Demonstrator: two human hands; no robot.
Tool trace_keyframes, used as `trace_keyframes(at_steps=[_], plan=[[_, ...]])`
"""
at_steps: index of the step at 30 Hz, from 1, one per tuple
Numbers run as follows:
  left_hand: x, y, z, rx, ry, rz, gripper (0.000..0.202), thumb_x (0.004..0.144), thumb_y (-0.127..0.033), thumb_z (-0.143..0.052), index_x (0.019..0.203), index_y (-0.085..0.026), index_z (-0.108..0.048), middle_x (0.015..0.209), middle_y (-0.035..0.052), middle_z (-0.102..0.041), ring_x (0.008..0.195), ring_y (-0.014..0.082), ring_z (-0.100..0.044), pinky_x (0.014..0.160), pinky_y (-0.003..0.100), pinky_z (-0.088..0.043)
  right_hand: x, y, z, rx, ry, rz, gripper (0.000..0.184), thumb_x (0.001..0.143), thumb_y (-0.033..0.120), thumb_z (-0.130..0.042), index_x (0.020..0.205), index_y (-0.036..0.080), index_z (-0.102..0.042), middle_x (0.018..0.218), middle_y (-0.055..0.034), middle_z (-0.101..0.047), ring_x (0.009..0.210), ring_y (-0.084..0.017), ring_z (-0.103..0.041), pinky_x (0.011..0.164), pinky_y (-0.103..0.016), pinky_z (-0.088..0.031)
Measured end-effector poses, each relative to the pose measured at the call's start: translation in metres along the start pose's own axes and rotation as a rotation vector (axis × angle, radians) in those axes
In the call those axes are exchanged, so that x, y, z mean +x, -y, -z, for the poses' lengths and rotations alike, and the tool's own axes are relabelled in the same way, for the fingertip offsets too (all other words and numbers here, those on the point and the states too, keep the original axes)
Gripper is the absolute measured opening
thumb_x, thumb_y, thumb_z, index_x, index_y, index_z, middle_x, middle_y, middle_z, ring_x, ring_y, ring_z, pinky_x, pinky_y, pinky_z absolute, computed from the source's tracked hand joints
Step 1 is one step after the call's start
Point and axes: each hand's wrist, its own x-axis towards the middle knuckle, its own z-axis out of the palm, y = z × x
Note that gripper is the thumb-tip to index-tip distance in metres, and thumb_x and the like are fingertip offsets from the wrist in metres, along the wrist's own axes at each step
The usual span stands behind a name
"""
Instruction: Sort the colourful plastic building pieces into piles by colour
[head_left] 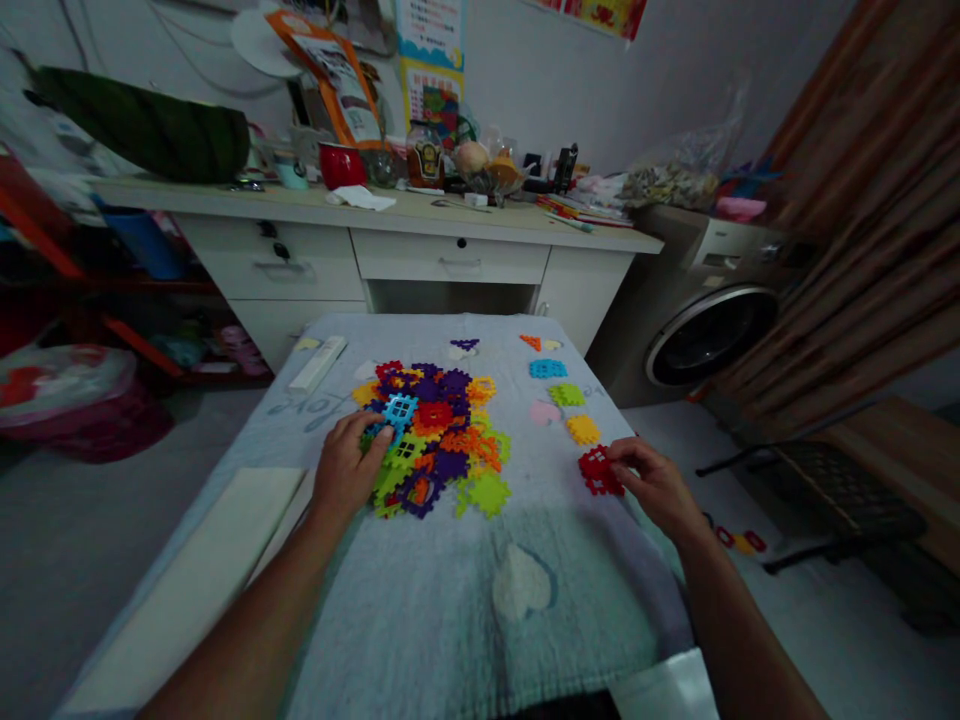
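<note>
A heap of flat, toothed plastic tiles (439,430) in purple, red, orange, green and blue lies on a pale blue towel (450,600) over a small table. My left hand (346,465) rests at the heap's left edge, fingers curled onto a light blue window-shaped tile (399,410). My right hand (652,482) is at the towel's right edge, pinching a red tile (598,470). A line of single tiles runs away from it: yellow (583,429), pink (543,411), green (566,394), blue (547,368), orange (531,342).
A white slab (202,570) lies along the table's left edge, and a white remote-like bar (318,362) at the far left. Behind stand a cluttered desk (450,240) with drawers and a washing machine (709,320). A dark chair (847,490) is at the right.
</note>
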Motion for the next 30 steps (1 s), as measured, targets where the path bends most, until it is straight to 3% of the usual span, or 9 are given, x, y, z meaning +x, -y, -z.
trace_keyframes(at_steps=[7,12,18,21,25,28,30], plan=[[-0.001,0.001,0.001,0.015,0.006,-0.019,0.036,0.089,-0.05,-0.046,0.102,-0.021,-0.063,0.11,0.0084,-0.063,0.111,0.0271,-0.057,0.101,0.043,-0.043,-0.019,0.005,0.003,-0.367,0.037,0.132,0.015,0.083,0.027,-0.055,0.092,0.022,-0.066,0.096,-0.0077,-0.067,0.09,-0.023,-0.061,0.085,-0.04,-0.049],[-0.001,0.0,0.002,0.013,0.011,-0.02,0.037,0.089,-0.05,-0.046,0.102,-0.02,-0.063,0.11,0.0089,-0.062,0.111,0.0266,-0.057,0.101,0.043,-0.042,-0.016,0.011,-0.009,-0.581,0.086,0.147,0.03,0.079,0.03,-0.06,0.108,0.023,-0.067,0.12,-0.0099,-0.064,0.109,-0.03,-0.056,0.096,-0.049,-0.041],[-0.002,0.0,0.0,-0.003,0.032,-0.027,0.039,0.089,-0.051,-0.047,0.103,-0.018,-0.063,0.11,0.0099,-0.061,0.11,0.0265,-0.057,0.101,0.043,-0.043,0.007,0.04,-0.027,-0.577,0.126,0.2,0.031,0.08,0.028,-0.06,0.11,0.023,-0.066,0.126,-0.01,-0.062,0.119,-0.031,-0.051,0.102,-0.051,-0.037],[-0.003,0.002,-0.001,0.002,0.037,-0.041,0.039,0.089,-0.05,-0.047,0.104,-0.018,-0.063,0.113,0.0107,-0.06,0.112,0.0268,-0.056,0.102,0.044,-0.042,0.026,0.068,-0.049,-0.478,0.243,0.308,0.031,0.083,0.025,-0.06,0.113,0.022,-0.063,0.123,-0.01,-0.063,0.117,-0.028,-0.054,0.102,-0.047,-0.039],[-0.004,-0.001,0.0,0.004,0.045,-0.058,0.039,0.09,-0.049,-0.046,0.104,-0.018,-0.063,0.113,0.0105,-0.06,0.112,0.0264,-0.056,0.102,0.044,-0.042,0.046,0.1,-0.094,-0.437,0.4,0.324,0.032,0.087,0.027,-0.06,0.118,0.018,-0.061,0.114,-0.0115,-0.064,0.107,-0.025,-0.057,0.096,-0.041,-0.044],[-0.004,-0.003,0.001,0.006,0.041,-0.056,0.038,0.09,-0.049,-0.046,0.104,-0.018,-0.063,0.112,0.0102,-0.06,0.11,0.0261,-0.056,0.101,0.044,-0.043,0.055,0.108,-0.126,-0.461,0.417,0.343,0.04,0.085,0.029,-0.065,0.123,0.016,-0.06,0.111,-0.0123,-0.062,0.103,-0.024,-0.056,0.092,-0.037,-0.044],[-0.005,-0.004,0.001,0.001,0.043,-0.055,0.037,0.09,-0.049,-0.047,0.104,-0.018,-0.063,0.113,0.01,-0.06,0.111,0.0258,-0.056,0.101,0.044,-0.043,0.058,0.106,-0.141,-0.467,0.41,0.376,0.033,0.085,0.024,-0.065,0.118,0.017,-0.063,0.109,-0.0109,-0.061,0.101,-0.022,-0.055,0.091,-0.035,-0.043]])
